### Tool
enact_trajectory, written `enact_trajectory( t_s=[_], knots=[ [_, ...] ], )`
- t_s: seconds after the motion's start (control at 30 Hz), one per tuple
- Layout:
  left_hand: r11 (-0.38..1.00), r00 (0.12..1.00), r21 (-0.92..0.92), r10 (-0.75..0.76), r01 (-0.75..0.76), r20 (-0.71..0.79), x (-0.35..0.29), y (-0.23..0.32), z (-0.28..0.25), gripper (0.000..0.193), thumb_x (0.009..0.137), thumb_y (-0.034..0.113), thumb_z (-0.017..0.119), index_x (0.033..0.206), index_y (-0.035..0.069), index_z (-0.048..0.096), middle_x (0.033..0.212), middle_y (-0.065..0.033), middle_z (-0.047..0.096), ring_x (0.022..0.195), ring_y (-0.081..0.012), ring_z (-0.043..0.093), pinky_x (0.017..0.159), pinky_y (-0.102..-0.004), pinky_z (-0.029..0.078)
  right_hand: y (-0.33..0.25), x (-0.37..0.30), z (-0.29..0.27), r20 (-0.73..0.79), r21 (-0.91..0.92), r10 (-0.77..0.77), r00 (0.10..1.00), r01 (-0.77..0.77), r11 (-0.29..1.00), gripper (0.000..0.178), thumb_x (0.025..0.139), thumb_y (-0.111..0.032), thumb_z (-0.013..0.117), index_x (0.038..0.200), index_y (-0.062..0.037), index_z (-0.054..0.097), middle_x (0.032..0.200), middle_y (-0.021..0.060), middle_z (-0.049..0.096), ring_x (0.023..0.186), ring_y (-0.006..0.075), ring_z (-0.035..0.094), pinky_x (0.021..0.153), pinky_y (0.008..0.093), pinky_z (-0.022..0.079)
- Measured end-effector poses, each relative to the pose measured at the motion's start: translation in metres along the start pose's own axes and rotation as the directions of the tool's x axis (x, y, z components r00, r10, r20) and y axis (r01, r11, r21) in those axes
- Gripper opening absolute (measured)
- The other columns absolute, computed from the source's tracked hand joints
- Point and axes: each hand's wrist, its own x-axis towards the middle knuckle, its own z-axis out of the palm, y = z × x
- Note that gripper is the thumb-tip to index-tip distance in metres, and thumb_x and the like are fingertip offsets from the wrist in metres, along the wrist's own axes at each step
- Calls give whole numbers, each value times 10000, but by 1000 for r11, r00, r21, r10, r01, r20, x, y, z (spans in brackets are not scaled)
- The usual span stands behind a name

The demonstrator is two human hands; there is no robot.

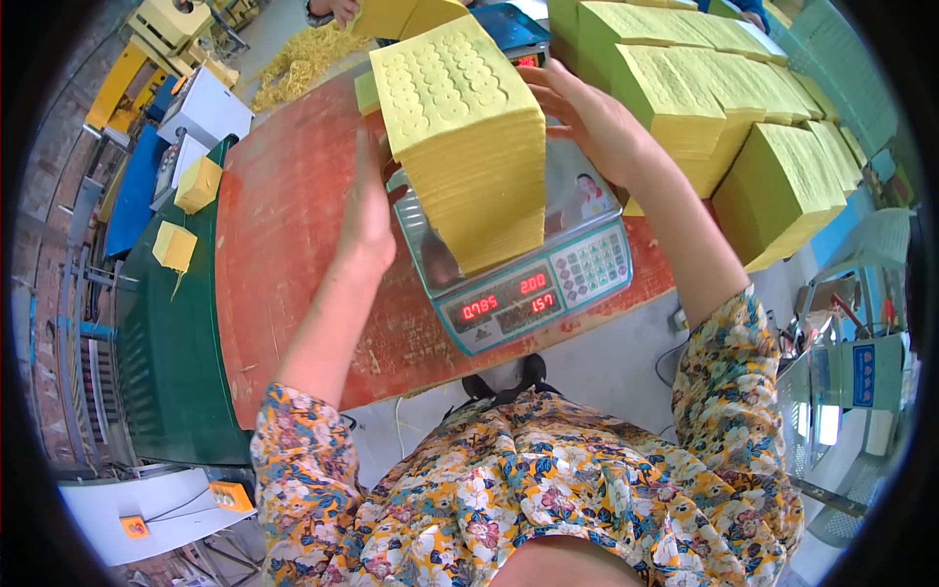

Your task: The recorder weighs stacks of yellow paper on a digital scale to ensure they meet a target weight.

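A tall stack of yellow paper sheets (474, 191), its top sheet embossed with rows of round patterns, stands on the pan of a digital scale (592, 220). Red digits glow on the scale's front display, beside a keypad. My left hand (370, 215) is against the stack's left side, its fingers reaching toward the far side and partly hidden. On the opposite side my right hand (599, 122) has its fingers at the upper right edge of the stack. Between them, both hands clasp the stack.
The scale sits on a worn red tabletop (284, 235). More yellow paper stacks (782, 191) stand at the right. Behind lies a heap of yellow shreds (308, 64), near another person's hand (342, 10). Two small yellow blocks (175, 247) rest on a green surface (176, 362) at left.
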Motion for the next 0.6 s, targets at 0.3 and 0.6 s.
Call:
enact_trajectory(
  t_s=[0.3,0.6],
  knots=[
    [863,994,-503,91,-46,67,30,-63,29,579,1030,469,419,1432,52,405,1328,-93,542,1177,-190,557,955,-342,490,60,-1,65,-208,482,12,978,92,871,727,978,-651,369,1486,-133,416,1478,96,451,1329,218,424,1100,358,320],
    [750,996,-657,86,-81,-25,26,-63,44,594,1032,516,385,1424,71,418,1327,-74,539,1195,-185,545,984,-344,477,63,13,41,-64,535,63,996,-19,845,755,990,-631,366,1497,-71,381,1478,92,454,1344,198,421,1103,351,324]
  ],
)
